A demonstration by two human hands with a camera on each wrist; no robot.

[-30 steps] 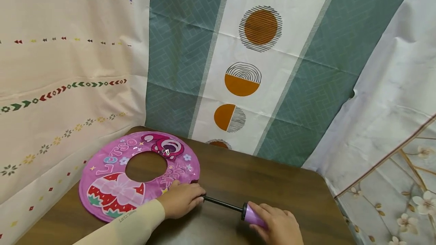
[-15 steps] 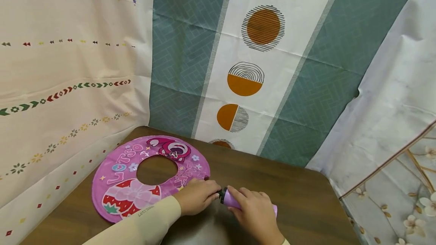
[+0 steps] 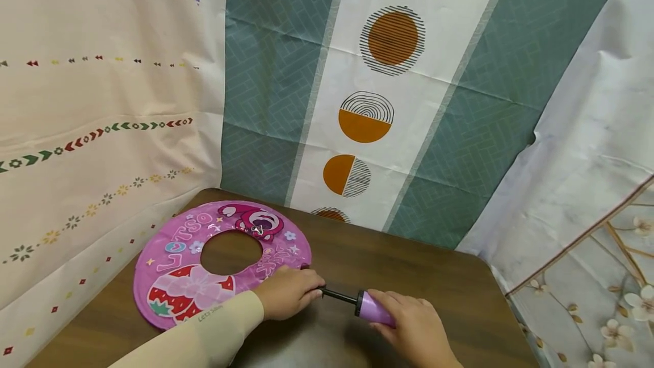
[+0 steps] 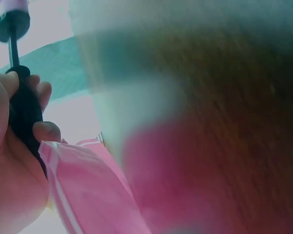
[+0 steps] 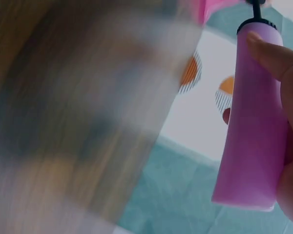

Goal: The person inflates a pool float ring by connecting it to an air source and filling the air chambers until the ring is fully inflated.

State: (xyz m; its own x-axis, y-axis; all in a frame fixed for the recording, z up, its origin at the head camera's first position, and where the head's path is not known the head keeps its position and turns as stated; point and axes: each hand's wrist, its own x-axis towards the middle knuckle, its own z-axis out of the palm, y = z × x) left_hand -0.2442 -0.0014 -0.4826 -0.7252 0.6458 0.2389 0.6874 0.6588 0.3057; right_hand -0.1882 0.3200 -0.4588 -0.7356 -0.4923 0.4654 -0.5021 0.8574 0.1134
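A pink swim ring [image 3: 281, 223] with strawberry and cartoon prints lies on the table's left side. Beside its right edge, my left hand [image 3: 287, 294] grips the black handle [image 4: 24, 107] of a hand pump, with pink vinyl [image 4: 90, 187] of the ring close against the fingers. My right hand [image 3: 416, 325] wraps round the pump's purple barrel [image 5: 256, 117], thumb lying along it near the black collar. Part of the thin black rod [image 3: 339, 296] shows between the two hands. The spot where pump and ring meet is hidden by my left hand.
The brown wooden table [image 3: 434, 277] extends behind and right of the hands. A green and white patterned cloth [image 3: 271, 101] hangs behind it, with a cream cloth [image 3: 102, 101] on the left and a floral one [image 3: 587, 277] on the right.
My right hand first pushed the barrel left up to my left hand, covering the rod. Since then it has drawn back right, and part of the rod shows again.
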